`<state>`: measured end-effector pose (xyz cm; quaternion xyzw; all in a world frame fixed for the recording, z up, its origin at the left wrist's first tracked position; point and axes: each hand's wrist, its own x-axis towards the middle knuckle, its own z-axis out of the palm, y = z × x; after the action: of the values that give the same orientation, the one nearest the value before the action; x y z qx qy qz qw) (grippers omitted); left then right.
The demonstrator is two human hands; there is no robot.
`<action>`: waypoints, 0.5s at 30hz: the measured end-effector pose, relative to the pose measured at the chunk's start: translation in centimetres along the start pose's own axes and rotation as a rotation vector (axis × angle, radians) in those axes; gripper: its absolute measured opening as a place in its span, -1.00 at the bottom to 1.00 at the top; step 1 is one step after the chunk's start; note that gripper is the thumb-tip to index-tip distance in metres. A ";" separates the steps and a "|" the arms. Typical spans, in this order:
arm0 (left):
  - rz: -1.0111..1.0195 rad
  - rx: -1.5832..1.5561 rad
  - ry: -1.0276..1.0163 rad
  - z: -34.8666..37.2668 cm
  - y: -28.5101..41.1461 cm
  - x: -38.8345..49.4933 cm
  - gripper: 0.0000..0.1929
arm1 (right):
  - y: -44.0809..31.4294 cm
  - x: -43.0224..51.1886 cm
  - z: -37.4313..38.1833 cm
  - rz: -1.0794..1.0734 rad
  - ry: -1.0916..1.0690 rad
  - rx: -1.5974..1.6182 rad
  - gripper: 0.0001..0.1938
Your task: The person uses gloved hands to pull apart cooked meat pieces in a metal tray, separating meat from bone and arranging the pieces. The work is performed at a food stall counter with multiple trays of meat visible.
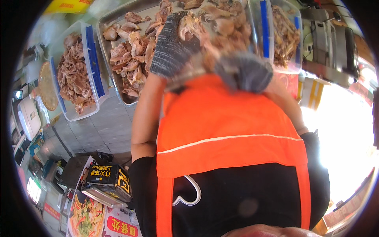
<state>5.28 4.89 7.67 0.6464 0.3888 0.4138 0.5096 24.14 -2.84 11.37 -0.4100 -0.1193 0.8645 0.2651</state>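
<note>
My left hand (174, 47), in a dark grey knit glove, grips a piece of cooked poultry (191, 25) over a metal tray (120, 91). Just right of it is my right hand (244, 72), gloved alike and blurred by motion in front of the orange apron (225, 118). Its fingers curl, but whether it holds anything is unclear. Cooked poultry pieces (130, 56) lie at the tray's left side, and more pieces (228, 23) at its right.
A clear plastic tub (97, 109) of torn meat (75, 77) stands left of the tray. Right of it, another clear tub (291, 69) holds what look like bones and scraps (282, 38). Metal equipment (334, 44) stands farther right. A black printed box (103, 176) sits at lower left.
</note>
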 end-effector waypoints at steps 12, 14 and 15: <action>0.320 0.899 0.138 -1.7 -3.1 1.2 -0.62 | -0.7 -1.9 0.8 -0.176 0.356 -0.377 -0.80; 0.348 1.080 0.188 -4.5 -6.8 0.7 -0.70 | -2.0 -3.2 1.0 -0.145 0.346 -0.429 -0.82; 0.208 1.044 0.107 -5.4 -7.3 1.7 -0.72 | -1.8 -3.8 0.5 -0.177 0.398 -0.396 -0.83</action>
<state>0.32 9.58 1.53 0.8272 0.5022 0.2458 0.0559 26.38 -3.43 14.95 -0.6031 -0.2669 0.7005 0.2726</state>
